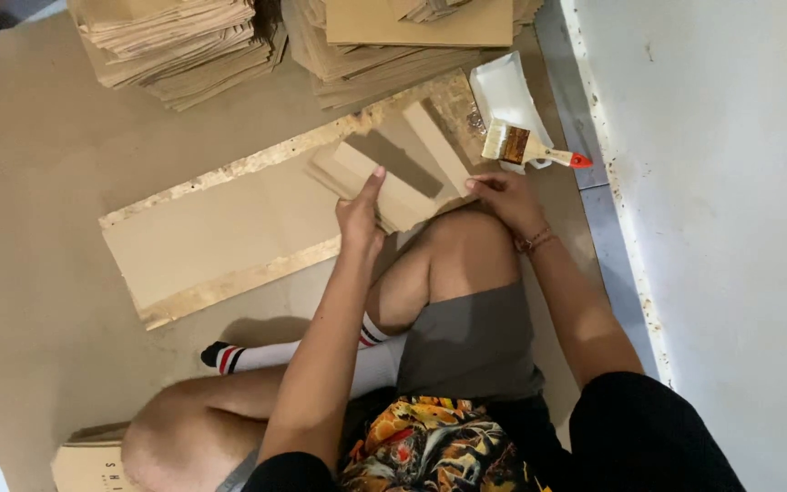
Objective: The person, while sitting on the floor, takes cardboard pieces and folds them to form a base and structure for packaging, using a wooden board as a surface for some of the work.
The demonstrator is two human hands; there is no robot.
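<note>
Two hands work on a beige floor (29, 182) beside a white wall (730, 182): the left hand (360, 214) and right hand (503, 196) press flat, fingers spread, on a folded brown paper piece (393, 178) lying on a glue-edged cardboard sheet (211, 237). Far stacks of brown paper (175, 41) sit left of a white tray (507, 91) bearing a brush (526, 148).

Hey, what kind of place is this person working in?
Probably an informal floor workshop for gluing paper bags or envelopes: tall stacks of flat brown paper pieces, a wooden-handled paintbrush on a white tray, and a glue-stained brown cardboard work sheet.
</note>
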